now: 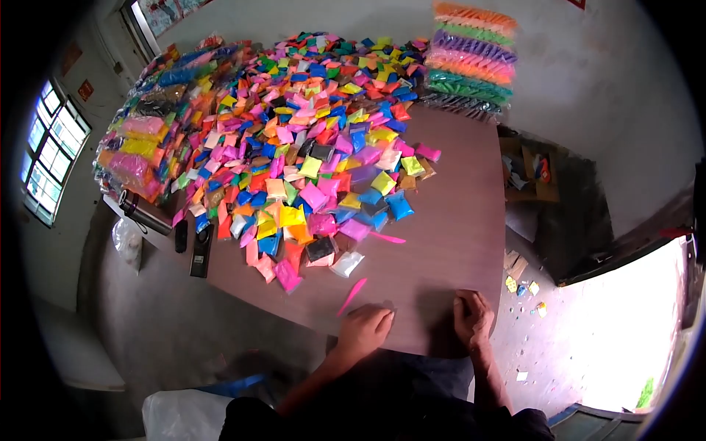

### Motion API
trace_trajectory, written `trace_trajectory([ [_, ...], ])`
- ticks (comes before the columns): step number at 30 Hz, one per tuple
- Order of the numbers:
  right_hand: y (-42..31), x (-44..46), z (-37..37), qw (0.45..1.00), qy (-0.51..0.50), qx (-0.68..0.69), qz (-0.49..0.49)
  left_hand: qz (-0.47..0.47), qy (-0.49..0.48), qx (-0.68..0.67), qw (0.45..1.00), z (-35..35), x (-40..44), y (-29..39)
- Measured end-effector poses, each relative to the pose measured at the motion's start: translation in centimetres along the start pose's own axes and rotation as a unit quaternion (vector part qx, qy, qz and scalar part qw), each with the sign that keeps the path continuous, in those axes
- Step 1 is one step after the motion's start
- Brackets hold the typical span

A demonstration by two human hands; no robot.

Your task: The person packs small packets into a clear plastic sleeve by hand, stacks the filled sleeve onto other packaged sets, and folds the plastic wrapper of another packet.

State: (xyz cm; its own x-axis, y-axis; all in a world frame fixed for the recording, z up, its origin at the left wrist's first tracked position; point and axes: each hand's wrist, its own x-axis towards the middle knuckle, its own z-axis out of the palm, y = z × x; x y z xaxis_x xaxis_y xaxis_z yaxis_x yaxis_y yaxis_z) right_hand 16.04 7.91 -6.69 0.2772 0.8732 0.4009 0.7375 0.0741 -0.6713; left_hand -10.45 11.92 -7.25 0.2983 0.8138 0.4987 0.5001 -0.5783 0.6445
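Observation:
My left hand (365, 328) rests at the front edge of the brown table (456, 213), its fingers curled closed with nothing in them. Just beyond it lies a slim pink plastic stick (352, 296), like a small modelling tool, apart from the fingers. My right hand (474, 317) sits near the table's right front corner, loosely closed and holding nothing visible. A second pink stick (387, 238) pokes out from a large heap of small colourful packets (309, 147). Nearest my hands in that heap are a white packet (347, 264) and a magenta packet (287, 276).
Stacked bundles of coloured packets (471, 62) stand at the back right. Larger clear bags (132, 165) lie at the left, by a dark flask (145, 212) and a black device (200, 252). An open cardboard box (540, 176) and scattered scraps are right of the table.

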Motion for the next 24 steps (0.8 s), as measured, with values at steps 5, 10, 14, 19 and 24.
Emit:
trace_trajectory([
  [5, 0.19, 0.16, 0.03, 0.998, -0.002, 0.044, 0.038, 0.003, 0.003, 0.005, 1.0, 0.12, 0.34, -0.01],
  [10, 0.23, 0.26, 0.15, 0.999, 0.012, 0.033, 0.036, -0.002, 0.006, 0.018, 1.0, 0.2, 0.29, 0.02],
  [14, 0.43, 0.18, 0.29, 0.998, 0.008, 0.044, 0.04, -0.008, 0.009, 0.028, 1.0, 0.21, 0.07, 0.15],
  [19, 0.3, 0.1, 0.3, 0.997, 0.021, 0.063, 0.043, 0.004, 0.021, 0.028, 0.999, 0.57, -0.26, -0.34],
  [24, 0.09, 0.01, 0.14, 0.997, 0.015, 0.065, 0.045, 0.016, 0.038, 0.049, 0.998, 0.59, -0.54, -0.43],
])
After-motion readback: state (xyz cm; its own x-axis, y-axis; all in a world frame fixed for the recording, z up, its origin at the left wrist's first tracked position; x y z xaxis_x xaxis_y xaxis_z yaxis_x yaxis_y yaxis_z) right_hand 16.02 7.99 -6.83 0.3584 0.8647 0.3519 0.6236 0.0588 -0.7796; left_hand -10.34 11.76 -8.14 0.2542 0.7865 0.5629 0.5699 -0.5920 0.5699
